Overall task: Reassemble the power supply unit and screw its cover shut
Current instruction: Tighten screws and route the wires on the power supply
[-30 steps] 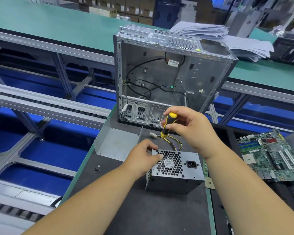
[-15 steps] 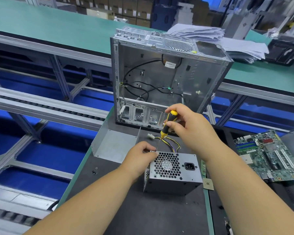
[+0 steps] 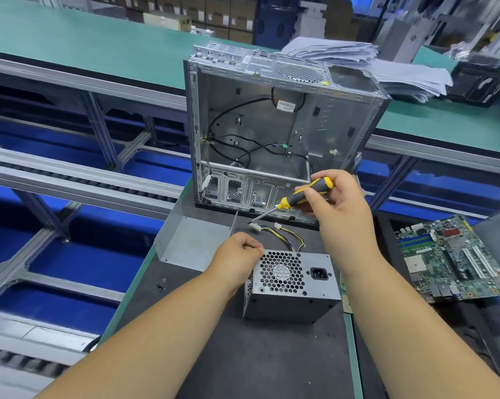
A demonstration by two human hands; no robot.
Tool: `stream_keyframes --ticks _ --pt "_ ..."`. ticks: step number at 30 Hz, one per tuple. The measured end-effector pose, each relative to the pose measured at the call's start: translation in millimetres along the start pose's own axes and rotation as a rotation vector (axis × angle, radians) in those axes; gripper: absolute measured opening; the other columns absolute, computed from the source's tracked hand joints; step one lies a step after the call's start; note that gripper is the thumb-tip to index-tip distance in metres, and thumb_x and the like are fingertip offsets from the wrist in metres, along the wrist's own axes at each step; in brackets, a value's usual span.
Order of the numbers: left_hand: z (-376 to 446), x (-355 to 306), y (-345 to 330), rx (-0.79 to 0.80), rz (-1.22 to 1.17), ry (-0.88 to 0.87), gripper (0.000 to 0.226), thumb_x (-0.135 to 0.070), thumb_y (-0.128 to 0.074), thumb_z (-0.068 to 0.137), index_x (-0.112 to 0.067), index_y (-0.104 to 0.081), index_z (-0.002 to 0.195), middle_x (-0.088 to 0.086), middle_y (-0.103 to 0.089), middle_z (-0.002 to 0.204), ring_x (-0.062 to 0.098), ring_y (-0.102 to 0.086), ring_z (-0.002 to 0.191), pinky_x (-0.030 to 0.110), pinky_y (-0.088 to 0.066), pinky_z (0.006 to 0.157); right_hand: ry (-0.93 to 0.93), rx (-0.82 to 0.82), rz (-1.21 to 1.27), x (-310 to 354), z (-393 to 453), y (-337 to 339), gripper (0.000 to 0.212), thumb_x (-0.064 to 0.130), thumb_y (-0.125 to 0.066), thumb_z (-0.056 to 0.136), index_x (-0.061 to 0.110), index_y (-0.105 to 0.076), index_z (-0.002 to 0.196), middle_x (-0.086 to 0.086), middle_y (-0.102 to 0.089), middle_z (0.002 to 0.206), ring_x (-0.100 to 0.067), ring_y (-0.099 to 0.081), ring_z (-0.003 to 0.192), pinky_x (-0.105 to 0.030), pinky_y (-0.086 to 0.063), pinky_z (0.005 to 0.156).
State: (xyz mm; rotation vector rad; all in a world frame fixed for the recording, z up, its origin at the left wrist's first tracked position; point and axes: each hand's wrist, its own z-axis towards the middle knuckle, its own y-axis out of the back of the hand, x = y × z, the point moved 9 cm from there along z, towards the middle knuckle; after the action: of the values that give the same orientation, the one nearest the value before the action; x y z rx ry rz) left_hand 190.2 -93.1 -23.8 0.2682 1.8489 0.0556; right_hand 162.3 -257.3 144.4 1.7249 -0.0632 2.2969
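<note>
The grey power supply unit [image 3: 292, 300] stands on the dark mat with its fan grille and power socket facing up. Yellow and black wires [image 3: 286, 236] with white plugs trail from its far side. My left hand [image 3: 237, 254] sits at the unit's top-left corner, fingers curled into a loose fist, with nothing visible in them. My right hand [image 3: 341, 214] grips a yellow-and-black screwdriver [image 3: 309, 192] above the wires. The screwdriver is tilted and its tip points down-left. A bent grey metal cover [image 3: 191, 240] lies to the left of the unit.
An open, empty computer case [image 3: 271, 125] stands upright just behind the wires. Three small dark screws [image 3: 160, 286] lie on the mat at the left. A green motherboard [image 3: 450, 257] lies to the right. A paper stack [image 3: 387, 67] sits at the back right, and the mat's left edge drops to conveyor rails.
My right hand lifted the screwdriver off the unit's top-left corner and tilted it from upright to slanting. My left hand drew back slightly from the corner and curled.
</note>
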Motion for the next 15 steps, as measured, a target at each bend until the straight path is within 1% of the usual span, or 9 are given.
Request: stream_keyframes --ticks 2,3,5,6,7,10,11,13,15 --pt "-5.4 -2.1 0.6 0.035 -0.023 -0.016 0.005 -0.017 -0.063 0.092 -0.02 -0.062 0.095 0.004 -0.063 0.094 0.015 -0.059 0.083 0.027 -0.049 0.074 -0.034 -0.001 0.033 -4.3 -3.7 -5.6 0.016 0.009 -0.055 0.096 0.023 -0.055 0.103 -0.004 -0.075 0.091 -0.019 -0.074 0.088 -0.025 -0.057 0.073" --pt "-9.2 -2.5 5.4 0.038 -0.044 -0.031 0.007 -0.02 -0.062 0.094 -0.022 -0.062 0.101 0.001 -0.062 0.099 0.016 -0.06 0.088 0.029 -0.049 0.078 -0.053 -0.003 0.046 -6.9 -5.7 -8.3 0.015 0.01 -0.055 0.096 0.023 -0.055 0.104 -0.005 -0.075 0.092 -0.021 -0.073 0.089 -0.028 -0.058 0.074" --pt "-17.7 0.5 28.2 -0.014 -0.016 -0.069 0.012 -0.028 -0.06 0.095 -0.027 -0.061 0.107 -0.012 -0.062 0.103 0.01 -0.06 0.093 0.025 -0.043 0.075 -0.089 -0.001 0.091 -11.9 -10.1 -15.2 0.013 0.011 -0.054 0.097 0.021 -0.054 0.106 -0.006 -0.075 0.092 -0.022 -0.074 0.089 -0.028 -0.058 0.073" --pt "-21.6 5.1 43.7 -0.054 0.03 -0.078 0.012 -0.03 -0.06 0.094 -0.03 -0.062 0.106 -0.017 -0.062 0.103 0.007 -0.059 0.092 0.023 -0.041 0.072 -0.099 0.008 0.119 -14.0 -11.9 -19.3 0.013 0.01 -0.054 0.098 0.02 -0.053 0.106 -0.005 -0.075 0.091 -0.022 -0.074 0.087 -0.026 -0.057 0.071" --pt "-25.4 12.3 60.5 -0.095 0.084 -0.069 0.01 -0.03 -0.061 0.094 -0.031 -0.063 0.103 -0.018 -0.063 0.101 0.006 -0.06 0.09 0.023 -0.041 0.069 -0.108 0.021 0.149 -16.2 -13.8 -24.1 0.013 0.009 -0.053 0.098 0.019 -0.053 0.105 -0.004 -0.076 0.089 -0.022 -0.074 0.086 -0.024 -0.056 0.068" --pt "-36.4 44.9 114.0 -0.199 0.219 0.014 0.007 -0.026 -0.062 0.092 -0.029 -0.068 0.09 -0.012 -0.066 0.091 0.008 -0.061 0.083 0.022 -0.041 0.063 -0.136 0.069 0.208 -25.6 -18.4 -42.0 0.012 0.007 -0.052 0.098 0.017 -0.053 0.106 -0.006 -0.076 0.089 -0.024 -0.074 0.084 -0.022 -0.055 0.066" --pt "-39.8 56.1 130.6 -0.231 0.24 0.043 0.008 -0.025 -0.063 0.091 -0.03 -0.069 0.087 -0.01 -0.066 0.089 0.01 -0.061 0.082 0.023 -0.044 0.063 -0.153 0.081 0.213 -29.9 -19.8 -48.8 0.012 0.008 -0.052 0.098 0.016 -0.052 0.107 -0.007 -0.076 0.09 -0.025 -0.074 0.084 -0.023 -0.056 0.066" --pt "-44.1 75.8 158.8 -0.29 0.272 0.08 0.012 -0.021 -0.064 0.09 -0.031 -0.068 0.085 -0.006 -0.067 0.088 0.014 -0.063 0.083 0.029 -0.049 0.07 -0.195 0.1 0.231 -39.0 -23.0 -62.7 0.011 0.01 -0.053 0.098 0.016 -0.052 0.107 -0.006 -0.076 0.089 -0.027 -0.074 0.084 -0.027 -0.057 0.069" --pt "-45.1 92.2 178.5 -0.327 0.337 0.101 0.017 -0.017 -0.063 0.089 -0.032 -0.066 0.083 -0.007 -0.067 0.086 0.014 -0.063 0.081 0.03 -0.05 0.072 -0.226 0.114 0.245 -45.9 -27.0 -76.5 0.011 0.009 -0.053 0.099 0.016 -0.052 0.106 -0.004 -0.076 0.087 -0.026 -0.074 0.082 -0.028 -0.057 0.069"
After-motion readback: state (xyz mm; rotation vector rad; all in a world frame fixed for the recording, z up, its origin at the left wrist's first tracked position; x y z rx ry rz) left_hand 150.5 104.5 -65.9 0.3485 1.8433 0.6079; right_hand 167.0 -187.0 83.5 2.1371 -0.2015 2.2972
